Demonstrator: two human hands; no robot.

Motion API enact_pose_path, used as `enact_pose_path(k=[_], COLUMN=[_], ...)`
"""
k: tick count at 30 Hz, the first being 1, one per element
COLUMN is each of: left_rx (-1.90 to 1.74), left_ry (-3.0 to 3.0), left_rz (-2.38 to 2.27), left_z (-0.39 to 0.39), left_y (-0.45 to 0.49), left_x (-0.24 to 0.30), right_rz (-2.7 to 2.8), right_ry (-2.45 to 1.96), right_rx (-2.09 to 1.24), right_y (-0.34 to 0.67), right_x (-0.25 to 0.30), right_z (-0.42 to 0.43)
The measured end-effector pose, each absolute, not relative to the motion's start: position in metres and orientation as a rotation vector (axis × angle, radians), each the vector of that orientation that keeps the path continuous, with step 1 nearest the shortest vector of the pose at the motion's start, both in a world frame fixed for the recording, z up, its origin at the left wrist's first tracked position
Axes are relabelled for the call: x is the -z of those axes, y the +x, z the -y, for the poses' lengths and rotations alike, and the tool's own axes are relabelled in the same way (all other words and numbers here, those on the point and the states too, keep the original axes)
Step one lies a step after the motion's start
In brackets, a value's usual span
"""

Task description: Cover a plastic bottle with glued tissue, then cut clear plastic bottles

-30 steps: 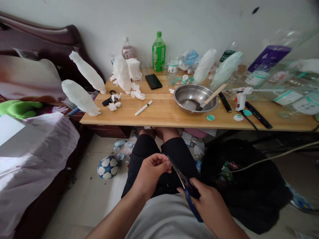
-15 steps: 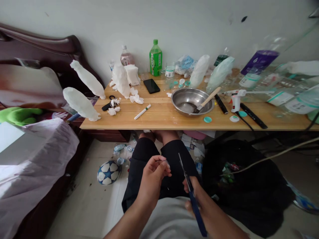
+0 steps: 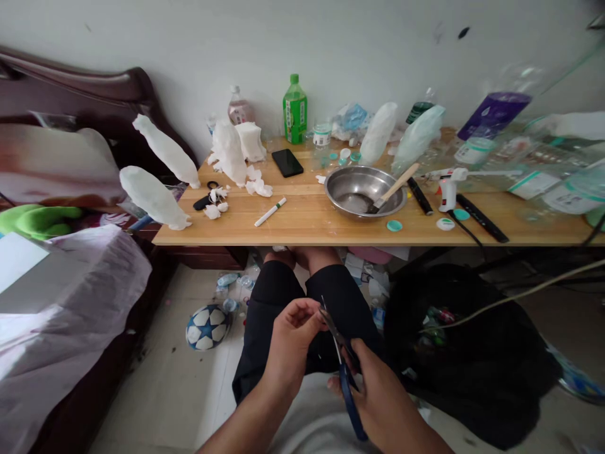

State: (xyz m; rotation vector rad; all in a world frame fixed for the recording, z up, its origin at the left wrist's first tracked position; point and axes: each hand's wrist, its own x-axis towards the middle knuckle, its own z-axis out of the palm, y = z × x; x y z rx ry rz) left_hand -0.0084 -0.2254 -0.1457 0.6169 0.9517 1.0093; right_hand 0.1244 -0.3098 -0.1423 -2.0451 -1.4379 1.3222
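Above my lap, my left hand (image 3: 295,334) is closed in a pinch on something too small to make out. My right hand (image 3: 373,378) grips a pair of scissors (image 3: 348,391) with dark blue handles. Their blades are parted and reach up to the fingertips of my left hand. Beyond my knees, a metal bowl (image 3: 336,188) stands near the table's front edge, with a wooden-handled brush (image 3: 397,186) leaning in it. A white marker (image 3: 270,212) lies on the tabletop to the left of the bowl.
On the wooden table (image 3: 302,224) stand white wrapped forms (image 3: 155,195), a green bottle (image 3: 295,110), a phone (image 3: 287,162) and a glue gun (image 3: 448,189). Clear plastic bottles crowd its right end. A ball (image 3: 208,326) rests on the floor left; a black bag (image 3: 463,366) sits right.
My right hand has brought the scissors left toward my left hand. The blades, closed together before, are now spread at the left fingertips. My left hand has barely moved.
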Motion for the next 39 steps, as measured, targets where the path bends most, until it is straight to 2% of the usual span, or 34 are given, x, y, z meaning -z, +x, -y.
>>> enact_pose_path(k=[19, 39], left_rx=[-1.002, -0.752], left_ry=[0.695, 0.83], left_rz=[-1.011, -1.08], left_z=[0.22, 0.202], left_y=[-0.012, -0.028], left_x=[0.145, 0.129], right_rz=[1.494, 1.78], right_ry=[-2.112, -2.21], right_rx=[-1.194, -0.759], right_y=[0.126, 0.149], right_x=[0.144, 0.157], right_z=[0.31, 0.314])
